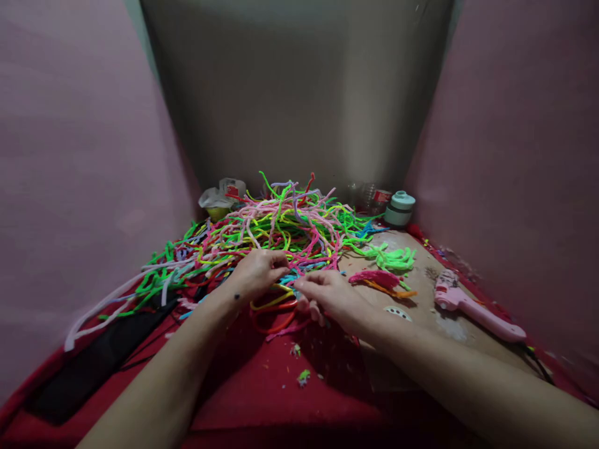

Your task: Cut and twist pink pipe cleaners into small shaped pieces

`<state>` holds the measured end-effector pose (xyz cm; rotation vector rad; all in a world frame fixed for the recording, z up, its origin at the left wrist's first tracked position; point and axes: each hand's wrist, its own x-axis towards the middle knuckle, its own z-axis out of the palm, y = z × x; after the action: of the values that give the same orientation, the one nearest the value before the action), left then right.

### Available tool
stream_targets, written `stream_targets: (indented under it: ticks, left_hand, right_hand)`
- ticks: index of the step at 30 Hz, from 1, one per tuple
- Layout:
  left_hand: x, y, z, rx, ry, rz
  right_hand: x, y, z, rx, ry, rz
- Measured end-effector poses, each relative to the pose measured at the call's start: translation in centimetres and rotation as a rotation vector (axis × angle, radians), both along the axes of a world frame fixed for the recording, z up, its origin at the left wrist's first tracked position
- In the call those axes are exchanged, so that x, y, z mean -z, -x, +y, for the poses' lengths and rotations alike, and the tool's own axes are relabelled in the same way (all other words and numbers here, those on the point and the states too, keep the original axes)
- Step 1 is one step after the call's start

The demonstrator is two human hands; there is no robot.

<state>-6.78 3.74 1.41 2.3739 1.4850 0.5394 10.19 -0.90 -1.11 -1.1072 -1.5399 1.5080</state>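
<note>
A large tangled heap of fuzzy pipe cleaners [281,224] in green, pink, yellow, red and white lies ahead of both hands. My left hand [259,272] is at the heap's near edge, its thumb and fingers closed in a pinch. Facing it, my right hand [327,294] has its fingertips drawn together too. Light blue strands show between the hands, but what either one grips is too small to make out. Just below them lie a yellow loop [274,302] and a red loop [276,325], partly covered by the hands.
On a tan board at right rest a pink glue gun [477,310], a green pipe-cleaner bundle [393,257] and a magenta-and-orange piece [374,279]. A pale green jar [399,209] stands behind. A dark flat object [88,368] lies left on the red cloth [281,405]. Walls close both sides.
</note>
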Motion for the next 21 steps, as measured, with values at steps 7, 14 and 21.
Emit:
stream_targets:
  ticks: [7,14,21]
  left_hand:
    - [0.1,-1.1,-1.2,0.2,0.116,-0.089]
    - [0.1,-1.4,-1.7,0.365,0.147,0.01]
    - [-0.6,-0.7,-1.3,0.33,0.316,-0.107]
  right_hand:
    - [0.8,-0.7,2.7,0.234,0.208,0.577]
    - [0.6,-2.2,4.4,0.341,0.171,0.748]
    - [-0.7,-4.4,5.0,0.465,0.126,0.905]
